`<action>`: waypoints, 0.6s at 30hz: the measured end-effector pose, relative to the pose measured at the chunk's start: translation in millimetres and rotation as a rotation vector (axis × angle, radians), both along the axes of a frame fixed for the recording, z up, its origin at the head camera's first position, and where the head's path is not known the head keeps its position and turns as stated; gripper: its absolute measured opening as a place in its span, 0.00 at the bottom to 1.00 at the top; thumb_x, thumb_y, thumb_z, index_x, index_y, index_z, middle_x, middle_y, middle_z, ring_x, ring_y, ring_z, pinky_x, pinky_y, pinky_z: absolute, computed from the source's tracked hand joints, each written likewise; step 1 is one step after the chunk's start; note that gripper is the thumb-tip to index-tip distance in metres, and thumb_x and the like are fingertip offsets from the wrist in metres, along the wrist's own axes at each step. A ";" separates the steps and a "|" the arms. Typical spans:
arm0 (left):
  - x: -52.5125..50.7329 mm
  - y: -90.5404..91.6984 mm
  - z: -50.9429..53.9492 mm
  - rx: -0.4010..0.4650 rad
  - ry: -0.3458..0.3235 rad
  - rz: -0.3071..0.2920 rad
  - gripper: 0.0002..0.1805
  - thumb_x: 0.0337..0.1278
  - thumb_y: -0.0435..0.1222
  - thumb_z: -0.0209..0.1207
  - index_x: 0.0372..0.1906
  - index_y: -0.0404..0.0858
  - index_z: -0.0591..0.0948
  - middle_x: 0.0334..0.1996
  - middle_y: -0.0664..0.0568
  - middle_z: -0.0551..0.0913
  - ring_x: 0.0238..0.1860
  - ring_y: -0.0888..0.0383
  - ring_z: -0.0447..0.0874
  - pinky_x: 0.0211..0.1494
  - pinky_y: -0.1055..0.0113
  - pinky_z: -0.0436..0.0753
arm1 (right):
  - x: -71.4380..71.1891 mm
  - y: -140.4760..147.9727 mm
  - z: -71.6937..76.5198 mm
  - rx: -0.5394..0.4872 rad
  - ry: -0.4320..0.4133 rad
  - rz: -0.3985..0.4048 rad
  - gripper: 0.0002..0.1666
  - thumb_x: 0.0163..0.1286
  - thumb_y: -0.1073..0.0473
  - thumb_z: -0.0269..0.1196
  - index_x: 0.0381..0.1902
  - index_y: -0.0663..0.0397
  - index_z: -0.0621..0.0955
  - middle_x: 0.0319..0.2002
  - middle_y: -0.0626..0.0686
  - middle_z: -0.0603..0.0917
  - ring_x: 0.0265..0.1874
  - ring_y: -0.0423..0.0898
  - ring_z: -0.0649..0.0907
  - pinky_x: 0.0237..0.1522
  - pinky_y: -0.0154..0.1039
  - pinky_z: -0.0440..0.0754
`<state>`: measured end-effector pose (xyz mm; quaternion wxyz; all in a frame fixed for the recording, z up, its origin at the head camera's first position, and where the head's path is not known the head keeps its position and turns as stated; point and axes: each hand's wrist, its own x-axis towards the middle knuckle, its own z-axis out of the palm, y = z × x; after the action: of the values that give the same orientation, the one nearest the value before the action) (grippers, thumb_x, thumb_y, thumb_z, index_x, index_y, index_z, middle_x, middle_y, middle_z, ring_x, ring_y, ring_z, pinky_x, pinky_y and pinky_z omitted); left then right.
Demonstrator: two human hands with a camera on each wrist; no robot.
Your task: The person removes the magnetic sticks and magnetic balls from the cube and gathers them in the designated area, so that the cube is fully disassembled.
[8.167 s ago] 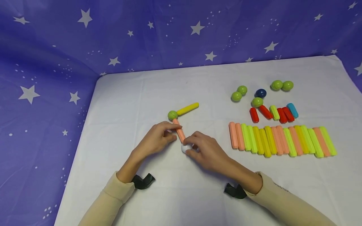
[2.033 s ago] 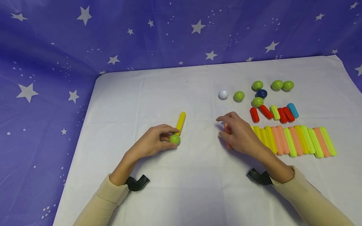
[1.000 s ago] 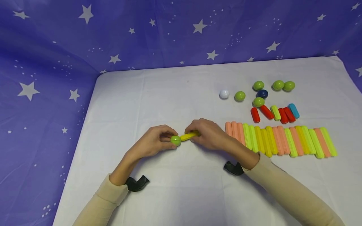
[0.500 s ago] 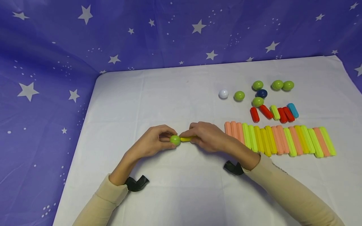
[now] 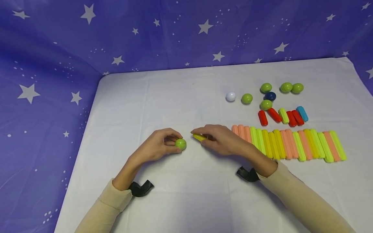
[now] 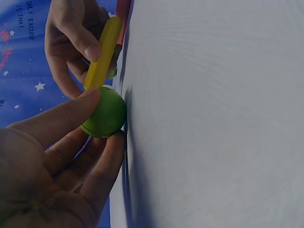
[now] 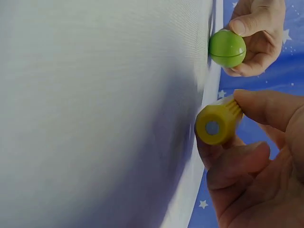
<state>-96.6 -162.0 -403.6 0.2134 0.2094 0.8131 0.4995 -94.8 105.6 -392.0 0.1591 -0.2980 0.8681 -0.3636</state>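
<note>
Between its thumb and fingers, my left hand [image 5: 158, 145] pinches a glossy green ball [image 5: 181, 144], which has a seam line round it, low over the white cloth. My right hand [image 5: 220, 139] holds a yellow magnetic stick [image 5: 199, 137], tilted, a short way to the right of the ball. A small gap separates stick and ball in the head view. In the right wrist view, the yellow stick [image 7: 218, 124] shows a round grey disc in its near end, and thumb and fingers grip its sides. The left wrist view has the stick [image 6: 102, 54] beyond the green ball [image 6: 107, 113].
To the right lies a row of long sticks [image 5: 281, 144] in salmon, yellow and lime. Behind them are several short sticks, among them a red one [image 5: 263, 118] and a blue one [image 5: 302, 113]. Further back are a white ball [image 5: 231, 96], a dark blue ball [image 5: 270, 96] and several green balls.
Half a second ago the yellow stick's end met the green ball; the right hand has drawn it away rightward. Since the oldest frame, the white ball and salmon stick have gone to the right-hand groups.
</note>
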 end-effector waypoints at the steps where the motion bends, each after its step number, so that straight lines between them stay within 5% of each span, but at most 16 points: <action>1: -0.1 0.4 0.2 -0.002 -0.001 0.000 0.19 0.48 0.28 0.73 0.47 0.32 0.83 0.44 0.47 0.83 0.46 0.53 0.82 0.51 0.65 0.82 | 0.8 1.3 0.8 -0.004 -0.009 -0.017 0.25 0.69 0.63 0.63 0.64 0.51 0.78 0.47 0.46 0.83 0.38 0.44 0.77 0.42 0.41 0.78; 9: -0.1 1.6 1.0 -0.004 -0.001 0.012 0.19 0.46 0.27 0.74 0.46 0.32 0.83 0.44 0.48 0.82 0.46 0.53 0.82 0.50 0.66 0.82 | 8.6 17.3 10.6 0.029 -0.040 -0.192 0.28 0.64 0.63 0.69 0.62 0.52 0.78 0.40 0.49 0.83 0.38 0.46 0.80 0.39 0.39 0.82; 18: 0.8 2.0 1.8 -0.022 -0.006 0.016 0.19 0.47 0.27 0.73 0.47 0.32 0.83 0.44 0.48 0.82 0.46 0.53 0.81 0.50 0.67 0.82 | 12.7 42.7 5.9 0.037 0.039 -0.351 0.25 0.63 0.65 0.69 0.57 0.56 0.78 0.39 0.53 0.82 0.36 0.49 0.79 0.35 0.40 0.82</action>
<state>-95.7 -160.0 -401.8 0.2143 0.1990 0.8195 0.4928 -82.1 148.3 -386.1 0.0819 -0.1460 0.9164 -0.3637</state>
